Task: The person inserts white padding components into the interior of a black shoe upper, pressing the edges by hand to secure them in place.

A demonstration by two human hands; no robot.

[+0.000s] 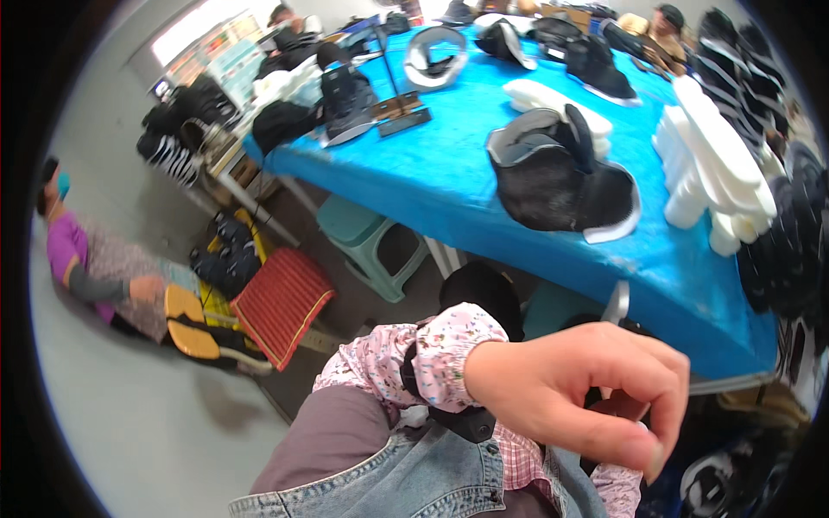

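Fingers (668,393) of the left hand (574,380) curl loosely, any hold impossible to tell, while a black cap (540,194), probably light and soft-crowned, sits at the blue desk (406,186)'s near edge, best gripped by its stiffer-looking brim (611,197).

The left hand (587,388), fingers curled, hangs before the blue-covered tabletop (423,186). There, a black, grey-lined fabric shell (548,194) sits near stacked white, smooth, elongated pieces (721,164).

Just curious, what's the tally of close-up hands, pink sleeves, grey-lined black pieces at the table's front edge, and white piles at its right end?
Left hand: 1
Pink sleeves: 2
Black piece: 1
White pile: 1
Total: 5
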